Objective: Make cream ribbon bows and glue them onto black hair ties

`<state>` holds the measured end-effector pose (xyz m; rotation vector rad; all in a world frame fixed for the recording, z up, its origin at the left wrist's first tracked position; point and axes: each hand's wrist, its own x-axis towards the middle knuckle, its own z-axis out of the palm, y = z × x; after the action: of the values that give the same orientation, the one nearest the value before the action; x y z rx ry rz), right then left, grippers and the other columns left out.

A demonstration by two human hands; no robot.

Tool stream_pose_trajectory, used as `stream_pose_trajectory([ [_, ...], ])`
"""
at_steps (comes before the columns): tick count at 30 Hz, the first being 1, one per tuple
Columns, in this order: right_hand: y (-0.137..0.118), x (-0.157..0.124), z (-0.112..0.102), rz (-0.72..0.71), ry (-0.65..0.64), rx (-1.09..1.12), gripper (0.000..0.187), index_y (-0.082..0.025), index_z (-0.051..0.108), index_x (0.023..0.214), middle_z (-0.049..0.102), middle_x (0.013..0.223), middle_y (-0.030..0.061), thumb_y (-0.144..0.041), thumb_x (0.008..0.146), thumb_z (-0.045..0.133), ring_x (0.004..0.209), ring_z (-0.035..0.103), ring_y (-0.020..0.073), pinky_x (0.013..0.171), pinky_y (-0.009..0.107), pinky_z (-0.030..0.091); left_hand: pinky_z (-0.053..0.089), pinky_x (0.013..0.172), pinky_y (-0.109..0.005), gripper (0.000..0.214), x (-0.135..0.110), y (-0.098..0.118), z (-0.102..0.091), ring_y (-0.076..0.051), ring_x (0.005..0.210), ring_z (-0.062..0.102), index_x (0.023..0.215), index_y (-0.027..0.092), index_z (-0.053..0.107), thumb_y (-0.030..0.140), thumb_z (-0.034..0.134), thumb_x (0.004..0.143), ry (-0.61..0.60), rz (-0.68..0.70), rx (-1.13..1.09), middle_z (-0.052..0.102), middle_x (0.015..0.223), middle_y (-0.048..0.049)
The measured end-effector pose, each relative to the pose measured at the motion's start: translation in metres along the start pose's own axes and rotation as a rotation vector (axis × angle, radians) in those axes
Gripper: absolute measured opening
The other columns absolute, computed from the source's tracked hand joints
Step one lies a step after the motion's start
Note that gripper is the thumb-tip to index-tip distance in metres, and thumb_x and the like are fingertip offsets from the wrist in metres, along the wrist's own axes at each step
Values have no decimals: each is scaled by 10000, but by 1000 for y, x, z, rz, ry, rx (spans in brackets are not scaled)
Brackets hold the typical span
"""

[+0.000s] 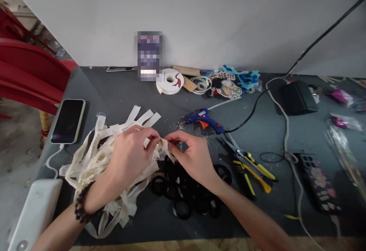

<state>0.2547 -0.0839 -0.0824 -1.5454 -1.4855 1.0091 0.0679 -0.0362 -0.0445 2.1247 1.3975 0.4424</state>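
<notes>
Between my two hands a short loop of cream ribbon (163,145) is pinched. My left hand (133,152) grips its left side with thumb and forefinger, above a heap of cream ribbon strips (97,153), some with printed letters. On the other side my right hand (193,155) holds the ribbon's right end between thumb and fingertips. Under the right hand lies a pile of black hair ties (183,207), partly hidden by it. A blue glue gun (204,119) with an orange trigger and a small red light rests just beyond my right hand.
Yellow-handled pliers and cutters (248,167) lie right of my hands. A charging phone (68,121) and white power bank (37,205) are at left. Along the wall stand a ribbon spool (170,81) and blue craft pieces (243,77). Cables (286,129) cross the table's right side.
</notes>
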Motion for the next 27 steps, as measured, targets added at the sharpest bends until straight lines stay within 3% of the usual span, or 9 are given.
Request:
stream_pose_trajectory([
  [4,3,3,-4,15,-17,55,119,-219,680,874,730,845,-6,-301,956,652,803,678,152,771,251,499,428,699,-283,120,5,-5,-13,-157,750,644,882,217,676,156,591,941,-125,28,-60,733,844,24],
  [11,8,7,-9,37,-47,99,152,-218,597,833,650,801,-6,-288,966,618,759,623,154,722,265,467,420,659,-260,187,17,-20,-29,-160,769,583,912,211,620,318,502,1011,-365,-23,-278,668,875,-11],
  [16,8,8,-12,70,-78,189,206,-216,593,845,637,794,-4,-373,970,640,737,616,149,673,254,464,395,614,-245,251,17,-16,-24,-131,695,508,854,197,584,402,556,996,-350,-172,-519,565,775,17],
  [19,8,7,-9,82,-62,259,189,-207,633,860,661,819,6,-363,961,665,753,634,149,704,257,491,450,658,-253,304,15,-12,-16,-147,765,584,906,202,580,485,541,1007,-284,-276,-723,641,860,-11],
  [21,7,7,-5,109,-35,298,181,-204,652,875,687,830,11,-365,947,692,760,654,153,716,262,506,470,673,-259,320,14,-10,-10,-163,797,622,1025,205,612,521,606,974,-303,-290,-805,677,872,-25],
  [24,7,6,-2,143,-4,342,197,-201,663,880,703,830,14,-384,922,724,756,668,157,692,262,509,390,564,-230,413,13,-10,-3,-135,649,560,1145,209,670,508,762,875,-345,-288,-780,638,719,13],
  [27,4,6,-7,122,-31,287,176,-200,676,863,697,808,6,-359,933,707,740,656,145,688,259,493,280,489,-223,308,13,-8,0,-90,530,437,959,197,747,479,794,847,-345,-302,-746,626,654,18],
])
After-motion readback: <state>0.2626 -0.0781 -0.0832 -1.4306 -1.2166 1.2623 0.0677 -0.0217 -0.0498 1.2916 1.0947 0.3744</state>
